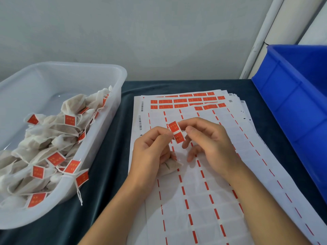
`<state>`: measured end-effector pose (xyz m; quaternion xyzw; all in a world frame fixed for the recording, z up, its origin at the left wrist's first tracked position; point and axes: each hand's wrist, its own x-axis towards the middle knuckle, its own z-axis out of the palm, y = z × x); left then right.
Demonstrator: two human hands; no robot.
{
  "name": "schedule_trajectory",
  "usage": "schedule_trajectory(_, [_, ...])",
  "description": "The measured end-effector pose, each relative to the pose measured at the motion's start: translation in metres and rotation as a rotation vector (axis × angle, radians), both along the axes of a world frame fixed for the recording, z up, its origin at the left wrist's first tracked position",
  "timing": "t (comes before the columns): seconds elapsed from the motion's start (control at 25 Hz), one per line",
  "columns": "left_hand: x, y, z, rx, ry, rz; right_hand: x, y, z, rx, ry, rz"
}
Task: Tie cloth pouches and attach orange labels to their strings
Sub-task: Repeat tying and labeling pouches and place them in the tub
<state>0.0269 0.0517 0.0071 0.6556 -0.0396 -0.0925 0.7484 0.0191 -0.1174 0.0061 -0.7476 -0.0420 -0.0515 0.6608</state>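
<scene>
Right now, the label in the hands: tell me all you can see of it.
The label is an orange sticker with small yellow print, too blurred to read, and a thin white edge. It looks like paper, creased across its middle into two panels, upper panel tilted. It is held above the sticker sheets, pinched between the left hand and the right hand. A thin string seems to cross at the fold.
</scene>
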Motion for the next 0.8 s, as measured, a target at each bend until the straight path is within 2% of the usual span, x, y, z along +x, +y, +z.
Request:
schedule_trajectory(0.2, [0.0002,-0.0023,-0.0013,0.04,-0.01,0.025,-0.0006,0.0019,0.0017,-0.03,0.01,0.061])
schedule_trajectory(0.8, [0.0008,-0.0046,-0.0037,0.109,-0.06,0.043,-0.0015,0.0036,0.004,-0.108,-0.07,0.002])
